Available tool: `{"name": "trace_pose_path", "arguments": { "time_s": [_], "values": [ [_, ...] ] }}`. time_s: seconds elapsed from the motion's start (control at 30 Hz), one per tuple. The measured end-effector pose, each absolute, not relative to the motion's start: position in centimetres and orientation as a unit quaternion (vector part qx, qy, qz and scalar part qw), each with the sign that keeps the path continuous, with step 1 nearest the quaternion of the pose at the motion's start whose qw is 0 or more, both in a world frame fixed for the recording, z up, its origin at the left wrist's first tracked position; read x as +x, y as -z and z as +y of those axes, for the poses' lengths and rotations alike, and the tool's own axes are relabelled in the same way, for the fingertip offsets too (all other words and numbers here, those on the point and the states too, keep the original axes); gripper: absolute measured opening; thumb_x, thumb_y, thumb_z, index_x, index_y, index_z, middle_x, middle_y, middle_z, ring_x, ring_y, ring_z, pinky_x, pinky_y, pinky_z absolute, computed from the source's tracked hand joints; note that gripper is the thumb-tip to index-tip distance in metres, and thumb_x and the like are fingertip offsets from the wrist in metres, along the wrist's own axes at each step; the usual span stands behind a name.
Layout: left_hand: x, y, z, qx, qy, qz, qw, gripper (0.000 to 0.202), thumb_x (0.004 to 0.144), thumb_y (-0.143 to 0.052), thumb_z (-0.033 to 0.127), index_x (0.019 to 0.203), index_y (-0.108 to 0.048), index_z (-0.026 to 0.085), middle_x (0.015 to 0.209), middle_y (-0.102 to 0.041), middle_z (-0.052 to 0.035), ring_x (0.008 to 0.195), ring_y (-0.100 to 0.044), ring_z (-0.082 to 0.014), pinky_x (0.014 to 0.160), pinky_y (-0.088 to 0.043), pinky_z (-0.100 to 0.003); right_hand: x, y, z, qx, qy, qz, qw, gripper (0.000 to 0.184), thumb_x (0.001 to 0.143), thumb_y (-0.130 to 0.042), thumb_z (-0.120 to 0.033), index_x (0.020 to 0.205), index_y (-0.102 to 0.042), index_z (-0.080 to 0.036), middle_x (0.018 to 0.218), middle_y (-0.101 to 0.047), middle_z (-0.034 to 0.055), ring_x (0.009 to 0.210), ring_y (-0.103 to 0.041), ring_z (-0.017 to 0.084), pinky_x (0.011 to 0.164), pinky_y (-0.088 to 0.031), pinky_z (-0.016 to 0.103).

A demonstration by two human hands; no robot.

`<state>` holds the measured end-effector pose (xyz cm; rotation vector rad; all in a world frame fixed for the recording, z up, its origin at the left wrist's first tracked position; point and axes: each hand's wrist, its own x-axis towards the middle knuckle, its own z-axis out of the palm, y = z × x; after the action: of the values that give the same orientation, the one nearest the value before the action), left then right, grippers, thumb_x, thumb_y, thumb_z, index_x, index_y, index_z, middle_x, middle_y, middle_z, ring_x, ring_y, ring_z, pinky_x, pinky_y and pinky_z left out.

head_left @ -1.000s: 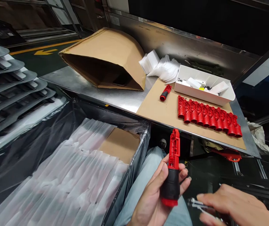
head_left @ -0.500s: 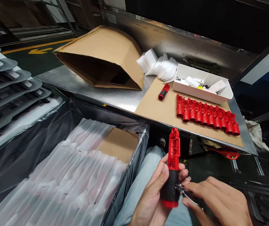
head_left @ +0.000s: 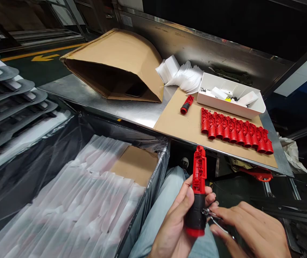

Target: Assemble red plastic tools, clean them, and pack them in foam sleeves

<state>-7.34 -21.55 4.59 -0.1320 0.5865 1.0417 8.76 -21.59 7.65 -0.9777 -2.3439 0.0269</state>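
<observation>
My left hand (head_left: 173,222) is closed around a red plastic housing (head_left: 199,170) with a black sleeve on its lower part. It stands upright, its ribbed open side facing me and a red rim at the bottom. My right hand (head_left: 250,224) pinches a small shiny metal clipper (head_left: 213,216), which looks like a nail clipper. The clipper's tip is against the right side of the black sleeve, or very near it. On the cardboard sheet (head_left: 175,120) lie a red-and-black housing (head_left: 187,105) and a row of several plain red housings (head_left: 232,129).
Below left stands a plastic-lined bin (head_left: 166,150) with rows of white-wrapped pieces (head_left: 83,204). Across the metal table (head_left: 86,91) are an open cardboard box (head_left: 126,53), white sleeves (head_left: 188,77) and a white tray (head_left: 231,102) of small items. Stacked grey trays (head_left: 10,96) rise at left.
The held housing and both hands have shifted very slightly to the right. The clipper stays at the black sleeve's side. Nothing on the table has moved.
</observation>
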Motion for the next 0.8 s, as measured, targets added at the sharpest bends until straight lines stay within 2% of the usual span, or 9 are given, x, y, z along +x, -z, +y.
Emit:
{"name": "trace_pose_path", "arguments": {
  "time_s": [0.37, 0.57, 0.7, 0.8],
  "values": [
    [-7.2, -4.9, -21.4, -0.066, -0.492, 0.276, 0.823, 0.047, 0.096, -0.056, 0.026, 0.140, -0.047, 0.014, 0.095, -0.074, -0.0105, 0.087, -0.071, -0.0174, 0.089, -0.055, -0.034, 7.8, -6.6, -22.5, -0.416, -0.009, -0.837, 0.355, 0.010, 0.094, -0.060, -0.023, 0.094, -0.066, -0.015, 0.065, -0.071, 0.0030, 0.047, -0.059, 0.012, 0.046, -0.046, 0.024],
    [-7.0, -4.8, -21.4, -0.057, -0.497, 0.278, 0.820, 0.042, 0.097, -0.055, 0.025, 0.137, -0.049, 0.014, 0.093, -0.074, -0.0095, 0.086, -0.071, -0.0167, 0.089, -0.055, -0.033, 8.3, -7.2, -22.1, -0.402, -0.015, -0.856, 0.326, 0.010, 0.093, -0.061, -0.021, 0.095, -0.066, -0.013, 0.066, -0.071, 0.0028, 0.047, -0.059, 0.011, 0.044, -0.046, 0.024],
    [-6.7, -4.9, -21.6, -0.042, -0.504, 0.286, 0.814, 0.040, 0.094, -0.061, 0.028, 0.131, -0.055, 0.017, 0.096, -0.074, -0.0090, 0.089, -0.070, -0.0163, 0.090, -0.054, -0.032, 8.6, -7.5, -22.0, -0.377, -0.013, -0.879, 0.294, 0.007, 0.090, -0.064, -0.017, 0.093, -0.067, -0.012, 0.066, -0.071, 0.0025, 0.047, -0.059, 0.010, 0.044, -0.048, 0.022],
    [-6.6, -4.9, -21.7, -0.034, -0.499, 0.300, 0.812, 0.041, 0.092, -0.064, 0.030, 0.131, -0.055, 0.019, 0.098, -0.073, -0.0086, 0.088, -0.070, -0.0160, 0.092, -0.053, -0.033, 8.8, -7.5, -22.0, -0.376, 0.004, -0.879, 0.294, 0.008, 0.092, -0.062, -0.018, 0.092, -0.068, -0.012, 0.066, -0.072, 0.0018, 0.048, -0.062, 0.010, 0.050, -0.052, 0.021]
  ]
}}
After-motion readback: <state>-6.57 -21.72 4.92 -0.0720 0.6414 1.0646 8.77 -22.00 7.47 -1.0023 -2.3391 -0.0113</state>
